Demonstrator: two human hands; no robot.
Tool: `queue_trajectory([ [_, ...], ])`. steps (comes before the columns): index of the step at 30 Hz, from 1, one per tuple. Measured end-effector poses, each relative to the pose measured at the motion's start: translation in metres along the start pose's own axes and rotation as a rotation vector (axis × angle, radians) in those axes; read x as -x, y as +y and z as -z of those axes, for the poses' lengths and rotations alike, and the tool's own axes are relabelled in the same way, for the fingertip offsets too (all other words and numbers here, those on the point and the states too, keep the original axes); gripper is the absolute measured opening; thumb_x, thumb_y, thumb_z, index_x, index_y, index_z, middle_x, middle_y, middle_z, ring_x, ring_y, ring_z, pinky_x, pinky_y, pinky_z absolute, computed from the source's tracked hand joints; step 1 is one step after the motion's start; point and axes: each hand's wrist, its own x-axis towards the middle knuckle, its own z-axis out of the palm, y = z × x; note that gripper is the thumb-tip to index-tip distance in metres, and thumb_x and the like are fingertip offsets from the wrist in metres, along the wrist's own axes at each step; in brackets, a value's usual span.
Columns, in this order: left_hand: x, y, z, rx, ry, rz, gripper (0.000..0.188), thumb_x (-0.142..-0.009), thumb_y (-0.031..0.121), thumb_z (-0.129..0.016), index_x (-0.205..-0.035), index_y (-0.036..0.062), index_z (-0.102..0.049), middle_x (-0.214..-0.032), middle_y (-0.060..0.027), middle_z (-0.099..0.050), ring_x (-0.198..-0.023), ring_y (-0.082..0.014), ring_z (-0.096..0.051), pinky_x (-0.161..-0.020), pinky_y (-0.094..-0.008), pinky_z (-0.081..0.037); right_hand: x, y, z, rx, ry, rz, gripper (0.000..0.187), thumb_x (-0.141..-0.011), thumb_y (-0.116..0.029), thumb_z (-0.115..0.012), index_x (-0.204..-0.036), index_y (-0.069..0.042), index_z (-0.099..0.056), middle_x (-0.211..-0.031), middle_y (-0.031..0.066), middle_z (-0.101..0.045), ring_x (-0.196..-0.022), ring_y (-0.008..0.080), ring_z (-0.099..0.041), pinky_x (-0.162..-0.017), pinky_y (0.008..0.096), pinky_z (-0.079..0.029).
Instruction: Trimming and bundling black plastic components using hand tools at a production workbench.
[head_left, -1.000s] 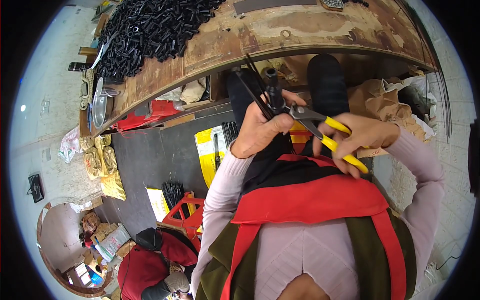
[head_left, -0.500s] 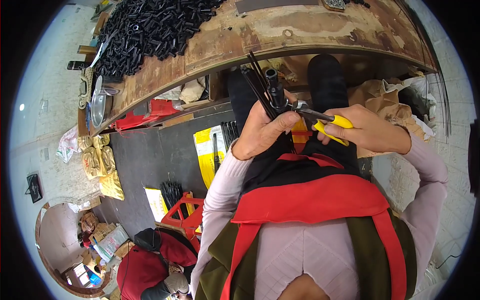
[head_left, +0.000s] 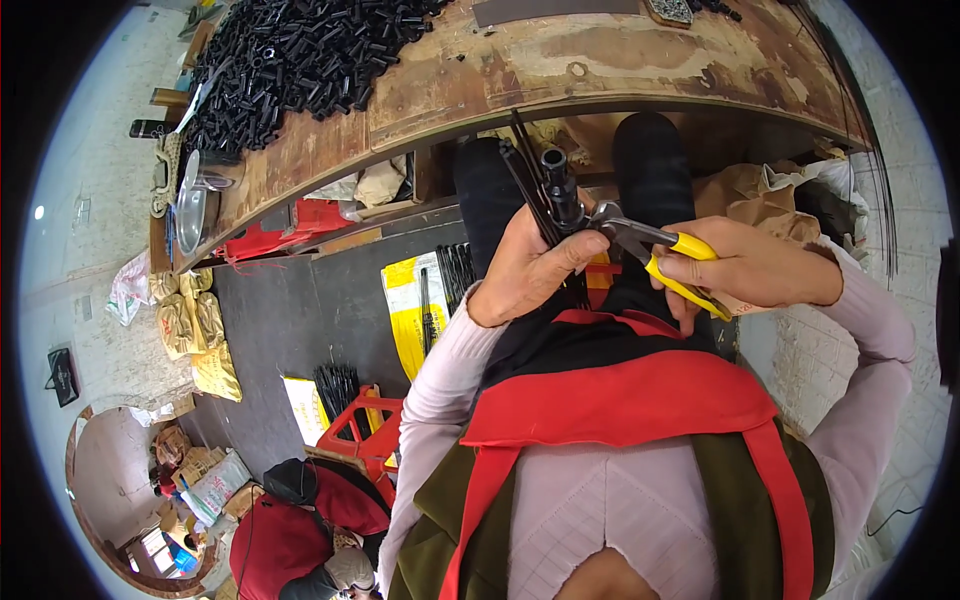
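My left hand point(head_left: 535, 262) is closed around a bundle of thin black rods point(head_left: 523, 178) and a black tubular fitting point(head_left: 562, 190) whose round hollow end points up. Its thumb lies across the front, pointing toward the tool. In my right hand point(head_left: 755, 262) is a pair of pliers point(head_left: 693, 248) with yellow handles, held partly spread. The dark jaws reach left to the side of the fitting, near my left thumb tip. Whether they touch the fitting I cannot tell. The lower ends of the rods are partly hidden behind my left hand.
A worn wooden bench point(head_left: 600, 62) crosses ahead, bearing a heap of black tubular parts point(head_left: 300, 60). More black rods point(head_left: 340, 390) stand by a red plastic stool point(head_left: 375, 430) at lower left. A person in red point(head_left: 290, 540) bends nearby. Brown paper point(head_left: 745, 195) lies right of my knees.
The pliers' handles have spread apart, and my right hand has shifted slightly right and down. My left hand, still holding the rods and fitting, has moved slightly right and down.
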Motion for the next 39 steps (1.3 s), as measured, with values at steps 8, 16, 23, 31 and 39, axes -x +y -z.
queue_trajectory([
  [8, -0.009, 0.004, 0.003, -0.113, 0.012, 0.051, 0.017, -0.090, 0.005, -0.060, -0.099, 0.0017, -0.047, -0.077, -0.0057, -0.053, -0.061, -0.0102, -0.047, -0.056, -0.0239, -0.038, -0.009, 0.004, 0.003, -0.142, 0.057, -0.177, 0.033, -0.100, -0.035, -0.052, -0.088, -0.004, -0.055, -0.061, 0.0014, -0.051, -0.050, 0.0097, -0.049, -0.045, 0.0251, -0.039],
  [16, -0.048, -0.020, 0.034, -0.082, 0.291, -0.024, 0.026, -0.097, 0.013, -0.054, -0.118, -0.0012, -0.048, -0.075, -0.0004, -0.047, -0.065, -0.0096, -0.045, -0.061, -0.0243, -0.039, -0.063, 0.026, 0.158, 0.987, 0.974, 0.719, 0.024, -0.078, -0.010, -0.068, -0.099, -0.003, -0.061, -0.089, 0.0148, -0.063, -0.082, 0.0350, -0.062, -0.071, 0.0396, -0.050],
  [23, -0.077, -0.027, 0.032, 0.015, 0.224, 0.099, 0.021, -0.100, 0.014, -0.051, -0.114, -0.0008, -0.048, -0.075, -0.0008, -0.048, -0.068, -0.0092, -0.047, -0.063, -0.0239, -0.040, -0.096, 0.006, 0.273, 1.218, 1.128, 0.298, 0.020, -0.082, -0.016, -0.063, -0.099, -0.008, -0.065, -0.090, 0.0141, -0.065, -0.086, 0.0340, -0.063, -0.072, 0.0440, -0.050],
  [31, -0.079, -0.026, 0.036, 0.010, 0.222, 0.114, 0.019, -0.099, 0.013, -0.053, -0.112, -0.0007, -0.050, -0.075, -0.0004, -0.049, -0.067, -0.0087, -0.047, -0.062, -0.0237, -0.040, -0.097, -0.007, 0.281, 1.018, 1.093, 0.333, 0.018, -0.085, -0.023, -0.064, -0.095, -0.008, -0.065, -0.073, 0.0115, -0.063, -0.068, 0.0291, -0.063, -0.063, 0.0401, -0.049],
  [39, -0.045, -0.011, 0.015, -0.003, 0.157, 0.052, 0.026, -0.098, 0.018, -0.055, -0.112, -0.0028, -0.049, -0.073, 0.0003, -0.042, -0.066, -0.0102, -0.041, -0.061, -0.0257, -0.038, -0.088, -0.005, 0.308, -0.288, 0.680, 0.315, 0.014, -0.090, -0.018, -0.065, -0.092, -0.004, -0.063, -0.074, 0.0004, -0.059, -0.061, 0.0082, -0.055, -0.052, 0.0238, -0.042],
])
